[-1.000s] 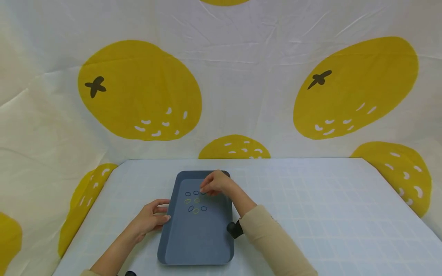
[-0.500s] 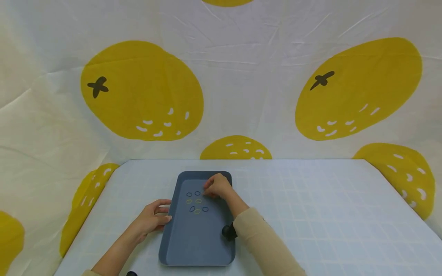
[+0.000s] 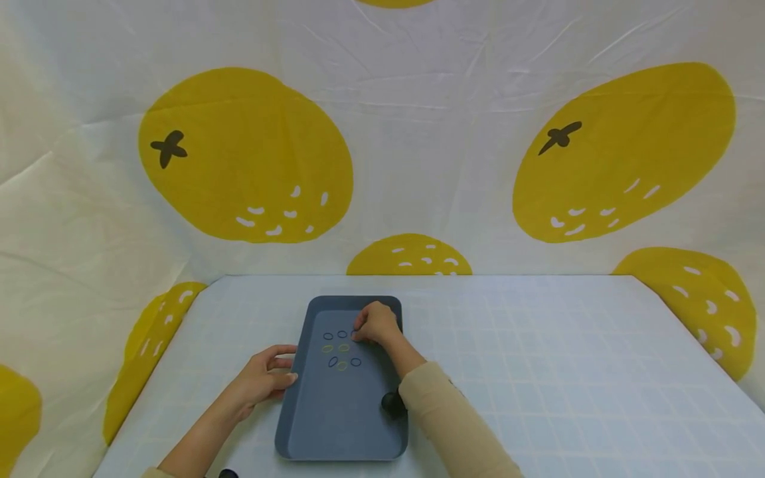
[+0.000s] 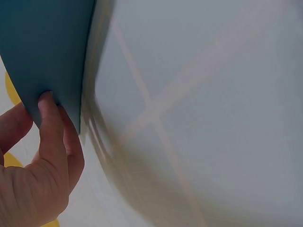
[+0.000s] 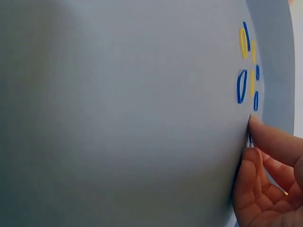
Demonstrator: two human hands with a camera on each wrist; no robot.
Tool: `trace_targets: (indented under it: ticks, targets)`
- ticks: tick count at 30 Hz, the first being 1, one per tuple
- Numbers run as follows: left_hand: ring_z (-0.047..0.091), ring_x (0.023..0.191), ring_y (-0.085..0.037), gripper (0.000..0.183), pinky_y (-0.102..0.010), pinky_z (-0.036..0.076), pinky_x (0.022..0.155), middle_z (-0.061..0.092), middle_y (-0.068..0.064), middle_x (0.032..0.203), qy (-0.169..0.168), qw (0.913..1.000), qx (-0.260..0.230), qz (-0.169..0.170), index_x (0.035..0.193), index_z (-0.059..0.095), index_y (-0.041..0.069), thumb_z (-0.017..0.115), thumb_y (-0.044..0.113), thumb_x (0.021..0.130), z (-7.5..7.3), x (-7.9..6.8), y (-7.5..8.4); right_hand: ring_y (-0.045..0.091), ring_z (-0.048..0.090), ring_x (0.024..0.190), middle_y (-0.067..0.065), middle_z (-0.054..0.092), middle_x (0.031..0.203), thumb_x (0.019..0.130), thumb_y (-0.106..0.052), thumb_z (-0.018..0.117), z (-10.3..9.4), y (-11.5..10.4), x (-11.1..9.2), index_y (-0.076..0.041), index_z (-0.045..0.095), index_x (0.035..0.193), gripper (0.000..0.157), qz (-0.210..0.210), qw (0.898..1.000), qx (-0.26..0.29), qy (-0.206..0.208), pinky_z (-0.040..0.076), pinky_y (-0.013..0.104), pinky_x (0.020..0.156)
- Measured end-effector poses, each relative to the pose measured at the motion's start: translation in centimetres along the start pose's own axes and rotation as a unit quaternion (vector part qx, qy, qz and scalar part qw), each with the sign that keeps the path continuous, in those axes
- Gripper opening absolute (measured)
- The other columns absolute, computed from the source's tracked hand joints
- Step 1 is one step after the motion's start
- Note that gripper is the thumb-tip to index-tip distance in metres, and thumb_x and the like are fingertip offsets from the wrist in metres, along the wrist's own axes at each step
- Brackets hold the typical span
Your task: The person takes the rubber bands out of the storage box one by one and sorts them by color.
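Over checked cloth (image 3: pixel 538 372), left grip (image 3: pixel 259 378) holds the tray (image 3: pixel 343 425), right grip (image 3: pixel 376 323) pinches a blue loop (image 5: pixel 250 138)

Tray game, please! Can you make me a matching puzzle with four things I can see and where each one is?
Things:
1. tray
2. left hand
3. right hand
4. yellow loop nearest the person

Places:
A. between two blue loops, in the same row
B. flat on the table
C. touching the tray's left side
D. over the tray's far right part, fingers at a blue loop

Right pairs:
1-B
2-C
3-D
4-A
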State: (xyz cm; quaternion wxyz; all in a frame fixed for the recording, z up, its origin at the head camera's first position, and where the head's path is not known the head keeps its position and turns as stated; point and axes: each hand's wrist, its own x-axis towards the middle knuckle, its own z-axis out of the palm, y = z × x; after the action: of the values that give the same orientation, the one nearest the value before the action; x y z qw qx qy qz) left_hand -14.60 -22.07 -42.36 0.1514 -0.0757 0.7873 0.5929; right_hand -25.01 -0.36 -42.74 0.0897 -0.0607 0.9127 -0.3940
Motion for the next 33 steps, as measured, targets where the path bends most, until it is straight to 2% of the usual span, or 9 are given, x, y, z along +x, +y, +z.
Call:
trace_targets:
  ticks: [6, 15, 23, 33]
  targets:
    - [0.061, 0.086, -0.021, 0.057, -0.037, 0.051, 0.067, 0.051, -0.026, 0.119, 0.002, 1.0, 0.003, -0.002, 0.134, 0.039, -0.004, 0.063, -0.005, 0.082, 0.0, 0.1, 0.0, 0.009, 0.049, 0.048, -0.002, 0.056, 0.054, 0.068, -0.009, 0.082, -0.1, 0.0, 0.1, -0.006, 0.067, 0.062, 0.016, -0.031, 0.998, -0.05, -0.015, 0.04, 0.021, 0.046]
    - [0.061, 0.086, -0.022, 0.057, -0.037, 0.051, 0.067, 0.052, -0.026, 0.118, 0.006, 1.0, 0.005, -0.001, 0.133, 0.04, -0.004, 0.063, -0.006, 0.082, 0.0, 0.2, 0.0, 0.009, 0.043, 0.045, -0.002, 0.049, 0.049, 0.076, -0.009, 0.076, -0.1, -0.2, 0.2, -0.007, 0.062, 0.057, 0.024, -0.042, 0.994, -0.079, -0.057, 0.034, 0.021, 0.043]
    - [0.061, 0.089, -0.022, 0.058, -0.038, 0.051, 0.068, 0.052, -0.026, 0.119, 0.006, 0.9999, 0.007, -0.006, 0.134, 0.04, -0.003, 0.064, -0.005, 0.082, 0.0, 0.3, -0.1, 0.012, 0.052, 0.049, 0.002, 0.058, 0.055, 0.076, -0.008, 0.076, -0.7, -0.1, 0.3, -0.006, 0.065, 0.06, 0.019, -0.031, 0.996, -0.046, -0.073, 0.041, 0.023, 0.046]
    - [0.061, 0.091, -0.022, 0.058, -0.038, 0.051, 0.069, 0.05, -0.027, 0.12, 0.001, 1.0, 0.004, -0.005, 0.134, 0.039, -0.004, 0.064, -0.005, 0.082, -0.1, 0.2, 0.0, 0.015, 0.058, 0.052, 0.005, 0.061, 0.06, 0.079, -0.003, 0.072, -1.7, -0.4, 0.1, 0.0, 0.067, 0.067, 0.013, -0.023, 0.994, 0.051, -0.098, 0.05, 0.029, 0.053]
